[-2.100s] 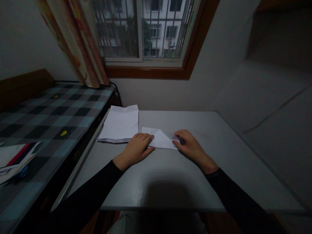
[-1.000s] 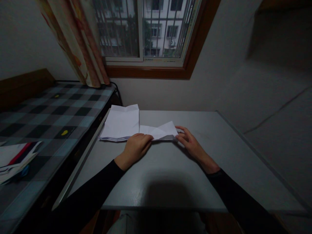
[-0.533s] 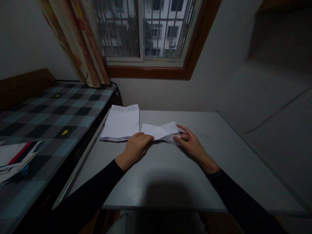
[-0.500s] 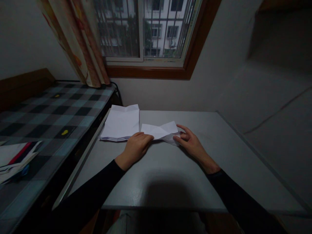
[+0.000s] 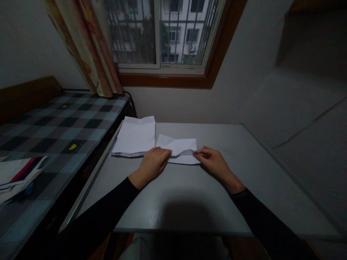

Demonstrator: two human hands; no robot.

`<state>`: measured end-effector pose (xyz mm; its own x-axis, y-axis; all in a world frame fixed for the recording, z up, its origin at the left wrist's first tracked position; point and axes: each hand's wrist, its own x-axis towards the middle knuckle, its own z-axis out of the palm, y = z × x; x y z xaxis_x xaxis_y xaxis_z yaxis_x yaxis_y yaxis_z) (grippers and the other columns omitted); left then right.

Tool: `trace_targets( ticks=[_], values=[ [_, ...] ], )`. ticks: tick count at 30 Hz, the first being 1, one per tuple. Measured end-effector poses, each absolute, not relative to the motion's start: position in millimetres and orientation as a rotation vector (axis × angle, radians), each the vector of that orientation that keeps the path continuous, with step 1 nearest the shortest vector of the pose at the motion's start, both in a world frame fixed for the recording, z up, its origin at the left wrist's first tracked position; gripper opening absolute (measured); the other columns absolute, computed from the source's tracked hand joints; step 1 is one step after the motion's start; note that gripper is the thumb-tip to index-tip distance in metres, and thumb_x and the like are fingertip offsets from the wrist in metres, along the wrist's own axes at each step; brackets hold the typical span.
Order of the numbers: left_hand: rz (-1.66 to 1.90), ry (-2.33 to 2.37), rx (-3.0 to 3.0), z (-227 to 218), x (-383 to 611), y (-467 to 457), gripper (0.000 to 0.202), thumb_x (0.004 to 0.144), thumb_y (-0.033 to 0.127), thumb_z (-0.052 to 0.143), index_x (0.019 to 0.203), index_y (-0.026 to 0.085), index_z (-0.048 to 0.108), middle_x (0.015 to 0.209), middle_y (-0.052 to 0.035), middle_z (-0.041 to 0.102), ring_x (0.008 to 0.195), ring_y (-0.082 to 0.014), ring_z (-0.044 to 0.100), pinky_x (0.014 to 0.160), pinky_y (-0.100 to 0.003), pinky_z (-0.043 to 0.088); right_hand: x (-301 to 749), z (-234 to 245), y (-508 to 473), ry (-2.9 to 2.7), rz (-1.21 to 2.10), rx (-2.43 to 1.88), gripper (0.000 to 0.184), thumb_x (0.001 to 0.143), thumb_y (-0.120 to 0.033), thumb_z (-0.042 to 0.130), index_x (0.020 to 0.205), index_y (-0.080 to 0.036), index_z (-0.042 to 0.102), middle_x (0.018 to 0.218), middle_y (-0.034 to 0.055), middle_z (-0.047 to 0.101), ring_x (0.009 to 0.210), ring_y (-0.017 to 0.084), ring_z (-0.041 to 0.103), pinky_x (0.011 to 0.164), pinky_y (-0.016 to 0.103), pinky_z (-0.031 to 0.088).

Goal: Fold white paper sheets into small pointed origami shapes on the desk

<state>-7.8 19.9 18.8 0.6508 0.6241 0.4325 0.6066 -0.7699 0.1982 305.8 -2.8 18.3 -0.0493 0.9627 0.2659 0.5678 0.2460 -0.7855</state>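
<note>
A partly folded white sheet of paper (image 5: pixel 177 146) lies on the grey table (image 5: pixel 189 195) in front of me. My left hand (image 5: pixel 151 164) rests flat on the sheet's left end, fingers together, pressing it down. My right hand (image 5: pixel 211 160) pinches the sheet's right edge, where a flap is lifted a little off the table. A stack of white paper (image 5: pixel 135 139) lies just left of the folded sheet, at the table's far left corner.
A bed with a checked cover (image 5: pixel 54 126) runs along the table's left side, with a book or papers (image 5: pixel 16 177) on it. Behind the table are a wall, a barred window (image 5: pixel 162 32) and a curtain (image 5: pixel 86 43). The table's right edge is near a wall.
The flap that stood up earlier has come down toward me. My right hand has moved slightly nearer and now pinches the sheet's right edge. My left hand has stayed put.
</note>
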Motion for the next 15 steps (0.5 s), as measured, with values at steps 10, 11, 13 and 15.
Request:
trace_targets(
  ticks=[10, 11, 13, 15],
  values=[
    [0.629, 1.014, 2.863, 19, -9, 20, 0.023, 0.113, 0.030, 0.057, 0.129, 0.023, 0.072, 0.127, -0.0108, 0.081, 0.119, -0.0303, 0.077, 0.103, -0.048, 0.061, 308, 21, -2, -1.681, 0.679, -1.445, 0.032, 0.097, -0.052, 0.076, 0.089, -0.023, 0.085, 0.087, 0.0069, 0.081, 0.078, 0.025, 0.073, 0.072, 0.038, 0.053],
    [0.623, 1.022, 2.863, 17, -10, 21, 0.023, 0.113, 0.027, 0.055, 0.128, 0.024, 0.073, 0.125, -0.0101, 0.082, 0.117, -0.0290, 0.078, 0.099, -0.046, 0.062, 310, 22, -2, -1.741, 0.613, -1.434, 0.030, 0.098, -0.050, 0.075, 0.087, -0.023, 0.085, 0.084, 0.0064, 0.080, 0.076, 0.025, 0.071, 0.073, 0.039, 0.052],
    [0.615, 1.030, 2.860, 12, -12, 23, 0.025, 0.113, 0.024, 0.054, 0.126, 0.025, 0.075, 0.123, -0.0090, 0.083, 0.113, -0.0268, 0.080, 0.094, -0.042, 0.064, 313, 27, -3, -1.909, 0.435, -1.369, 0.028, 0.099, -0.046, 0.075, 0.083, -0.025, 0.083, 0.080, 0.0056, 0.076, 0.077, 0.025, 0.068, 0.078, 0.042, 0.051],
    [0.619, 1.023, 2.867, 8, -14, 24, 0.026, 0.113, 0.023, 0.055, 0.128, 0.025, 0.076, 0.127, -0.0081, 0.084, 0.114, -0.0258, 0.081, 0.091, -0.040, 0.064, 314, 33, -7, -2.075, 0.309, -1.244, 0.027, 0.102, -0.044, 0.074, 0.084, -0.026, 0.083, 0.084, 0.0064, 0.074, 0.084, 0.027, 0.066, 0.085, 0.046, 0.051]
  ],
)
